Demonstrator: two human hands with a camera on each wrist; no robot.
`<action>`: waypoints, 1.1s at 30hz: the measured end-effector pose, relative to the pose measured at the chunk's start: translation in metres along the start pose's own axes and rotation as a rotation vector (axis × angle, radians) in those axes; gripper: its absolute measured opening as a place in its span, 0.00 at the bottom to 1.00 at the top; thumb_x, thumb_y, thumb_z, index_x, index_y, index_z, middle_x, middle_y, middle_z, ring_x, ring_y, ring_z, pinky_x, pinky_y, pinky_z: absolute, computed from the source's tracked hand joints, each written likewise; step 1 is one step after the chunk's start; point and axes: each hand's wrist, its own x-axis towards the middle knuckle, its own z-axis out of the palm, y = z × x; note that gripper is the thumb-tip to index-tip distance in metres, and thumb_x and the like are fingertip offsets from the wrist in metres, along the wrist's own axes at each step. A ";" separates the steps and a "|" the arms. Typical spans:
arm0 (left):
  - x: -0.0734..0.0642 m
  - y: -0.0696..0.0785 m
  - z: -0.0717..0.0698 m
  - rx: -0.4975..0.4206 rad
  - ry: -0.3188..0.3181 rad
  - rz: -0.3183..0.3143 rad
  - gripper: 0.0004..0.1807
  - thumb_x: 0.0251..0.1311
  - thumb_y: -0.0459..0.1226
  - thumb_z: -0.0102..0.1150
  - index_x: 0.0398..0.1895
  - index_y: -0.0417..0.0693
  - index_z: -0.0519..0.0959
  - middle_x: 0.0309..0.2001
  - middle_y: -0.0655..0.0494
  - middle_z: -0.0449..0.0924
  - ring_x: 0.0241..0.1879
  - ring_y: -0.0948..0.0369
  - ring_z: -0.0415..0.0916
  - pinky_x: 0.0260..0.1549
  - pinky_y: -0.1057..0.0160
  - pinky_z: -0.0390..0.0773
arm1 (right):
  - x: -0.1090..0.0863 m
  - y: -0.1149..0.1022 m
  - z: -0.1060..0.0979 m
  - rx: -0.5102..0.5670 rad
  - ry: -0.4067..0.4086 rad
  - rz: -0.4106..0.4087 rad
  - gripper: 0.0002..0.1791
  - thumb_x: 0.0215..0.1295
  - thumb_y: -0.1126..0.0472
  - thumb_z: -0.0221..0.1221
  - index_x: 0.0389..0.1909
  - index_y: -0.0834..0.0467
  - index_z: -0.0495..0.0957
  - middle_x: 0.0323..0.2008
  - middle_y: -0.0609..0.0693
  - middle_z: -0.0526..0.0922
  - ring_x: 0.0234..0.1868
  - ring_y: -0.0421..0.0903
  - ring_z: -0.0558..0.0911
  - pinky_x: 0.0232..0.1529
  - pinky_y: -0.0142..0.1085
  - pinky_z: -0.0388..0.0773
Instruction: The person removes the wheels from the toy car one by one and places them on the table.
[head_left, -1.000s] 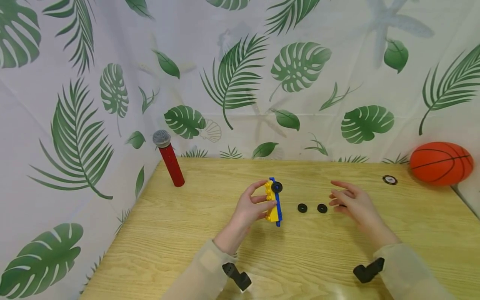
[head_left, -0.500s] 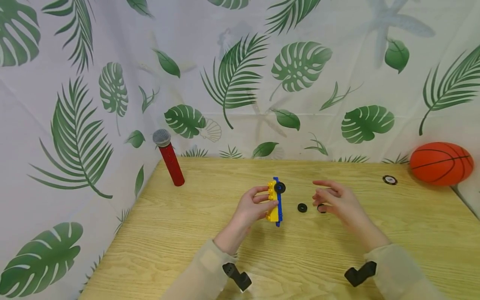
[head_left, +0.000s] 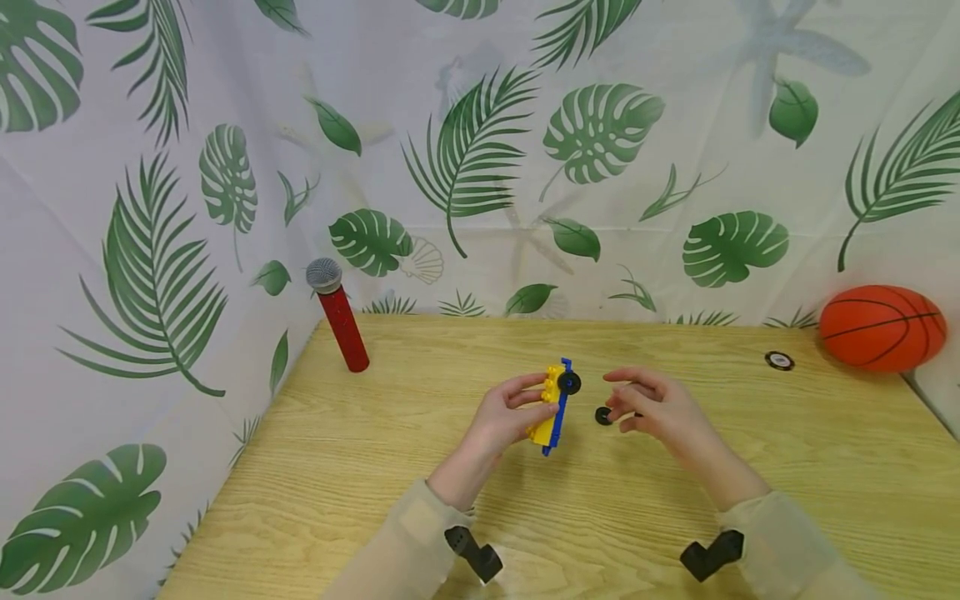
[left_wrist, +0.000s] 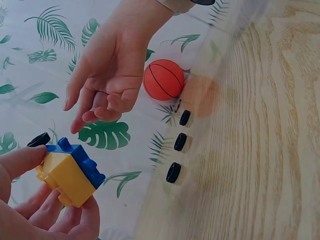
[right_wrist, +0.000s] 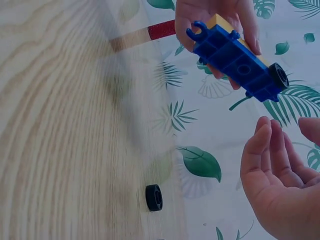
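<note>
My left hand [head_left: 504, 421] grips a toy car body [head_left: 547, 429], yellow with studs on one side and blue on the other. One black wheel [head_left: 569, 382] sits at its far end. In the right wrist view its blue underside [right_wrist: 235, 61] faces the camera, with a hook [right_wrist: 200, 31] at one end. My right hand [head_left: 663, 415] hovers right of the car, fingers loosely bent and holding nothing. Under its fingertips a loose black wheel [head_left: 603, 416] lies on the table, another mostly hidden behind the fingers. The left wrist view shows three loose wheels [left_wrist: 180, 142] in a row.
A red microphone [head_left: 345, 329] with a grey head stands at the back left of the wooden table [head_left: 420, 392]. At the back right are an orange basketball [head_left: 882, 328] and a round black-and-white chip [head_left: 780, 360]. A leaf-print curtain [head_left: 480, 283] borders the table behind and at left.
My right hand has moved left across the loose wheels toward the car. The left hand has tilted the car slightly, its wheeled end shifting right.
</note>
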 end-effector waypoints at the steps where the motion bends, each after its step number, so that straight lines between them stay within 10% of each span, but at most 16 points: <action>1: 0.000 0.000 0.000 0.001 -0.003 -0.003 0.26 0.60 0.38 0.68 0.63 0.54 0.77 0.56 0.51 0.82 0.46 0.60 0.83 0.44 0.62 0.84 | 0.000 -0.001 0.001 -0.004 -0.003 0.002 0.30 0.76 0.53 0.52 0.67 0.71 0.63 0.38 0.43 0.82 0.38 0.40 0.84 0.39 0.34 0.84; 33: 0.000 -0.006 0.009 0.026 -0.132 -0.059 0.25 0.62 0.40 0.67 0.63 0.56 0.77 0.55 0.53 0.82 0.43 0.60 0.83 0.41 0.56 0.86 | 0.002 -0.005 0.021 -0.211 -0.144 -0.021 0.20 0.73 0.53 0.56 0.45 0.69 0.75 0.34 0.57 0.83 0.37 0.55 0.84 0.37 0.46 0.85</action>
